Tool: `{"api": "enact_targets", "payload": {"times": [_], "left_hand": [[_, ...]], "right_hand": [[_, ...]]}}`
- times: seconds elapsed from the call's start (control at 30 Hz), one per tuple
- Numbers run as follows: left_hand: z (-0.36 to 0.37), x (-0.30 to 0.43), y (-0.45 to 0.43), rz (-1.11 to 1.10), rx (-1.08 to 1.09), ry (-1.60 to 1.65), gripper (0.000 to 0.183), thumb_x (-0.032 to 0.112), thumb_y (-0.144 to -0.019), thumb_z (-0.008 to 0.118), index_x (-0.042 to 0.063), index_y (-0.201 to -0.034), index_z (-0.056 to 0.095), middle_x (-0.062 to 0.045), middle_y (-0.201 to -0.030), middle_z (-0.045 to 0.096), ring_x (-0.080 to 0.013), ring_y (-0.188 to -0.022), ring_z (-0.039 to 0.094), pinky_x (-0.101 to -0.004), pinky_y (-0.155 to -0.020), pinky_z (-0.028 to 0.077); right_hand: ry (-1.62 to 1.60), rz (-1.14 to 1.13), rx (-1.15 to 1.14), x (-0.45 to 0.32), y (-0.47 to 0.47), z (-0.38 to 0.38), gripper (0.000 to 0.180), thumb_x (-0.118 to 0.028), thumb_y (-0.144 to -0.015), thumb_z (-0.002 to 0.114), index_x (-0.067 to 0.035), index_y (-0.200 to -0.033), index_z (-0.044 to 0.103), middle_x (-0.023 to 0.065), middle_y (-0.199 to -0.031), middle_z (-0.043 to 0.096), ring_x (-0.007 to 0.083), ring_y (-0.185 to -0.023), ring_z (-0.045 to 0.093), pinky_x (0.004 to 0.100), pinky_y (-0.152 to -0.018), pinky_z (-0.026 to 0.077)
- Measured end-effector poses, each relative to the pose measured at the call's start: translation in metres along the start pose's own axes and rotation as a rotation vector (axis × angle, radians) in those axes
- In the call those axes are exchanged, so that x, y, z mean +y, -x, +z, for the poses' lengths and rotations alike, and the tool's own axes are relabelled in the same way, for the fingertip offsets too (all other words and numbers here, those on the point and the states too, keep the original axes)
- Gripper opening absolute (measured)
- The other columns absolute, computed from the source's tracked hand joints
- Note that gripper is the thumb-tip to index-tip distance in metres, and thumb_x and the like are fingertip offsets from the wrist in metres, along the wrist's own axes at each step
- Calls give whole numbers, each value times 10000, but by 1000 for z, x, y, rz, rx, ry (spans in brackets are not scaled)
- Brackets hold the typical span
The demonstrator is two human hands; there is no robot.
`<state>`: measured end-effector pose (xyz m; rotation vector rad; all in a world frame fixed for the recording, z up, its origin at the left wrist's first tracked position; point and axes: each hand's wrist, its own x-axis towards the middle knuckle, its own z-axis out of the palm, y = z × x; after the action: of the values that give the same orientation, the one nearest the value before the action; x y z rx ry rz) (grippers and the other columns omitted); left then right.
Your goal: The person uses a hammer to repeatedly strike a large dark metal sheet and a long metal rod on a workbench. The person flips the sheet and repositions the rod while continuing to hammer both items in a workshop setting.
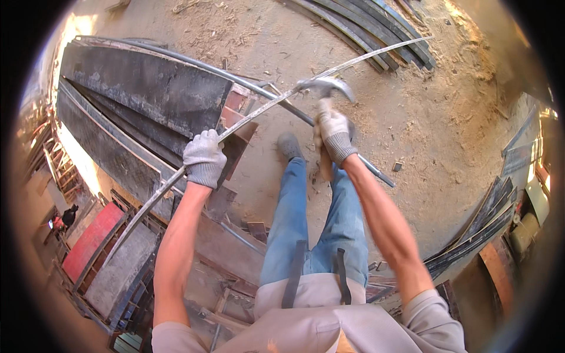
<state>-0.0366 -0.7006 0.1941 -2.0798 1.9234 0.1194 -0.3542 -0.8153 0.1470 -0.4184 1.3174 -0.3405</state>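
Note:
My left hand point(204, 156), in a pale knit work glove, is closed around a long, narrow pale strip point(260, 111). The strip runs diagonally from lower left to upper right; its material is unclear. My right hand point(334, 129), gloved as well, grips a claw hammer point(331, 84) near its head, and the wooden handle points down towards my legs. In the picture the hammer head overlaps the strip; whether they touch I cannot tell. A round metal pipe point(375, 170) passes below the strip and behind my right hand.
Large dark panels point(145, 84) lie at left beside the pipe. Dark curved boards point(353, 26) are stacked at the top, and more strips point(476, 225) at right. Red and grey curved panels point(95, 240) stand lower left. Wood scraps litter the dusty floor point(423, 128).

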Motion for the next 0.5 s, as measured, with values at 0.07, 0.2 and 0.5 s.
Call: {"api": "enact_targets", "payload": {"times": [0.07,0.2,0.5], "left_hand": [[0,0,-1,-17,-14,15,207,203,-827,780,99,-891,612,-119,-847,664,-341,-815,699,-484,-716,561],[-1,0,-1,-8,-44,-9,190,211,-846,762,105,-888,610,-118,-839,660,-340,-804,695,-480,-709,560],[-2,0,1,8,-4,5,183,205,-857,754,97,-891,610,-120,-842,665,-334,-805,695,-474,-707,560]], "right_hand": [[255,94,-7,0,2,3,574,-624,-1067,537,-76,-896,566,-19,-597,504,97,-425,473,284,-369,421],[-189,-106,84,7,12,16,562,-603,-1069,551,-73,-883,570,8,-579,511,128,-398,487,304,-343,405],[-105,-133,78,6,23,33,551,-588,-1035,634,-66,-864,588,13,-578,507,123,-380,465,305,-339,376]]}}
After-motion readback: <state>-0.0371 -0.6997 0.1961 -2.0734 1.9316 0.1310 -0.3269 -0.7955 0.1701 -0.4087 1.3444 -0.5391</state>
